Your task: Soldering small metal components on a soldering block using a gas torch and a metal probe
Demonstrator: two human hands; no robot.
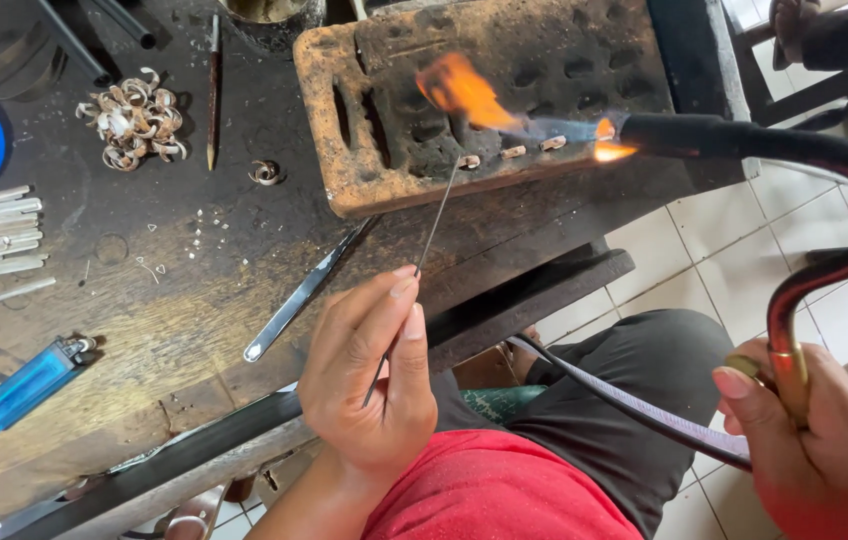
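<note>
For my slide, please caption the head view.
Left hand steadies a thin rod while right hand aims a lit torch.

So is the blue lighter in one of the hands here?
No, the lighter lies on the bench, while the left hand holds a thin rod and the right hand holds the torch.

Likely jeweller's workshop: torch, scorched soldering block

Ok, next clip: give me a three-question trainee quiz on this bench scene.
1. True or false: the torch is lit.
2. What does the left hand hold? A) thin metal rod B) blue lighter C) tweezers
3. Fill in: the rod's tip meets a small metal piece on the scorched ____.

Key: 1 true, flame plays over the block. 2 A, the rod; the right hand holds the torch. 3 block.
</note>
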